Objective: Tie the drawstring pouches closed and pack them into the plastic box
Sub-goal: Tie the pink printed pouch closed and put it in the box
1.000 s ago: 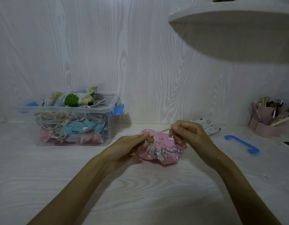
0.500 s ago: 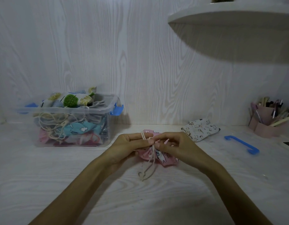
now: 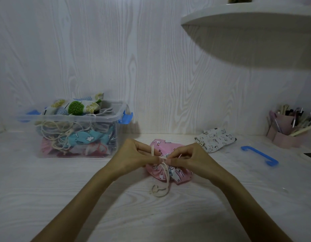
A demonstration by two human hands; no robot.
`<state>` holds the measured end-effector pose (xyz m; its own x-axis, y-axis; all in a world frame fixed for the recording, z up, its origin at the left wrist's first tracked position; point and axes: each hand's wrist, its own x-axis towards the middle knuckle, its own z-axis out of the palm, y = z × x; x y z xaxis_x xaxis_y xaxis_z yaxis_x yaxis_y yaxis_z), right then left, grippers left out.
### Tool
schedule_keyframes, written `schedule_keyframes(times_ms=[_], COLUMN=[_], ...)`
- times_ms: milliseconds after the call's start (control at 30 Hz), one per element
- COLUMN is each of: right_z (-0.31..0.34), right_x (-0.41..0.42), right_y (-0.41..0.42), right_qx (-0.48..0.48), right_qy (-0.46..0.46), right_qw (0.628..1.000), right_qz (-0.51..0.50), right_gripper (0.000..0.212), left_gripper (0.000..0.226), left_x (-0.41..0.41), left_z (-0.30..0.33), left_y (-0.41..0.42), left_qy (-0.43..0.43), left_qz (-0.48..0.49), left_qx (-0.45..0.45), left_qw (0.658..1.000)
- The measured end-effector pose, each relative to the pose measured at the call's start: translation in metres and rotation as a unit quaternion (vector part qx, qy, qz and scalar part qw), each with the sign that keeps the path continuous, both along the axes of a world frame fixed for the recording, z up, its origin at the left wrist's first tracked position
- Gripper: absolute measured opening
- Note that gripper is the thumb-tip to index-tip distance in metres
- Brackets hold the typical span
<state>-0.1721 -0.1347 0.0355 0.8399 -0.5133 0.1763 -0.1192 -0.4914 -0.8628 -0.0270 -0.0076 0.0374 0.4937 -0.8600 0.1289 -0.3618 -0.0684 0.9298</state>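
White desk [image 3: 46, 198]: left hand [image 3: 133, 157], right hand [image 3: 191, 158] fingertips pinching cream drawstring [image 3: 164, 170] over pink pouch [image 3: 175, 173].

Left hand [image 3: 133, 155] and right hand [image 3: 191, 158] meeting at fingertips, fingers curled in pinches, forearms converging

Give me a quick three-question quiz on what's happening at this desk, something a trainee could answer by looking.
1. True or false: the plastic box has its lid on.
2. What do both hands pinch? A) blue handle B) cream drawstring C) a pen
3. Which pouch lies untouched to the right of the pink pouch?

Key:
1. False; it is open, with pouches inside.
2. B; the left hand and right hand pinch the drawstring above the pink pouch.
3. The white pouch.
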Motion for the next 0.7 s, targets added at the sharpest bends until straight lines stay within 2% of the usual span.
schedule_keyframes(times_ms=[200, 433, 533, 633, 700], right_z=[-0.003, -0.006, -0.007, -0.010, -0.013], right_x=[0.003, 0.007, 0.008, 0.009, 0.011], right_y=[0.001, 0.002, 0.001, 0.002, 0.003], right_qx=[0.014, 0.038, 0.098, 0.168, 0.194], right_qy=[-0.001, 0.025, 0.021, 0.034, 0.028], right_qw=[1.000, 0.999, 0.995, 0.985, 0.979], right_qz=[-0.023, -0.010, -0.005, 0.018, 0.046], right_gripper=[0.002, 0.009, 0.017, 0.013, 0.019], left_gripper=[0.005, 0.004, 0.006, 0.010, 0.010], left_x=[-0.001, 0.000, 0.001, -0.001, 0.000], left_z=[-0.013, -0.026, -0.026, -0.024, -0.024], left_y=[-0.008, -0.014, -0.012, -0.010, -0.010], left_qy=[-0.098, -0.156, -0.155, -0.144, -0.151], left_qz=[0.031, 0.071, 0.096, 0.102, 0.108], left_qx=[-0.025, -0.079, -0.114, -0.158, -0.167], left_qw=[0.994, 0.982, 0.977, 0.972, 0.968])
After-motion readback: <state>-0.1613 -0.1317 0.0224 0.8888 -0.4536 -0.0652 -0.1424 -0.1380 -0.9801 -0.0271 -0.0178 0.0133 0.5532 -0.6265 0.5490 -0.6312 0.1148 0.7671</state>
